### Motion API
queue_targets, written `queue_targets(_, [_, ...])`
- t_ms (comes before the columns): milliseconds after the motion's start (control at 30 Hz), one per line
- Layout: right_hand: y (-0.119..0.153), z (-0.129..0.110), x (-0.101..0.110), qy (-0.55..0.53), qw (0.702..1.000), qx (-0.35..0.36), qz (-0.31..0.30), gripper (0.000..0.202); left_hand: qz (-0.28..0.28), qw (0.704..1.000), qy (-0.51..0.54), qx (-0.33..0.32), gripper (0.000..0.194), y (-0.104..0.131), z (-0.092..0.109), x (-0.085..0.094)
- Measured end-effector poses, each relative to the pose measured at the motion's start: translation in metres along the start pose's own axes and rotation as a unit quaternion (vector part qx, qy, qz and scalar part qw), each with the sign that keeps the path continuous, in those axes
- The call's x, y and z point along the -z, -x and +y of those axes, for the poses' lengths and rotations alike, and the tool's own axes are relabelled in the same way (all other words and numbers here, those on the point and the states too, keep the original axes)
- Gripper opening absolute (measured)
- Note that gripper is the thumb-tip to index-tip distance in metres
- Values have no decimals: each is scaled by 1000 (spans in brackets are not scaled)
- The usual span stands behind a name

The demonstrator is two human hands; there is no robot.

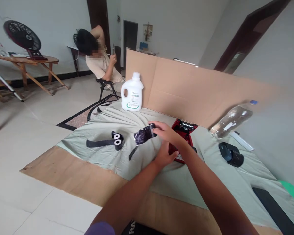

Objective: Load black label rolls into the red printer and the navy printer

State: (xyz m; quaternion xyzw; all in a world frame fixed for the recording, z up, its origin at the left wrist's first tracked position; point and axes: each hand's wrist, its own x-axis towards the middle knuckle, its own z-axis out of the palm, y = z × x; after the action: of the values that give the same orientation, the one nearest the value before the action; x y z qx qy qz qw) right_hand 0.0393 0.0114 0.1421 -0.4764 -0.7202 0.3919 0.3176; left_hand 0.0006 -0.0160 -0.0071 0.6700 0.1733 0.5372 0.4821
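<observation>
A dark item in shiny wrapping (144,134) is just above the cloth near the middle, with a dark strip (132,152) by its lower edge. My right hand (165,132) has its fingertips closed on the item's right end. Below it, my left hand (165,156) is beside an open red case (186,133), thumb apart from the fingers and nothing seen in it; part of it is behind my right hand. Left of the wrapped item lie black rolls with white cores (117,141), one with a long loose tail.
A white jug (133,93) stands before a cardboard screen (171,85). To the right are a large clear bottle (232,120) and a black device (231,154). A seated person (99,63) holds a phone beyond the cloth-covered board (75,173). A fan (23,37) stands far left.
</observation>
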Motion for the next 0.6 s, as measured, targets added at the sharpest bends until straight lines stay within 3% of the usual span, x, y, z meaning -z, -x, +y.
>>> queue_targets(133, [52,20,77,42,995,-64,67,46,22,999,-37,-18,60,1,3,2])
queue_targets(200, [68,40,107,92,992,-67,60,43,24,998,-50,-9,60,2,4,2])
queue_targets(267, [75,59,123,161,984,-73,34,36,24,998,-55,-6,63,2,5,1])
queue_targets(433, [71,89,111,359,927,-110,-28,34,19,997,-75,-8,63,0,10,2])
queue_targets(533, [66,97,99,437,888,-142,4,36,14,996,-89,-12,62,0,10,2])
queue_targets(600, [62,101,96,431,890,-147,29,36,14,995,-96,-15,61,0,10,2])
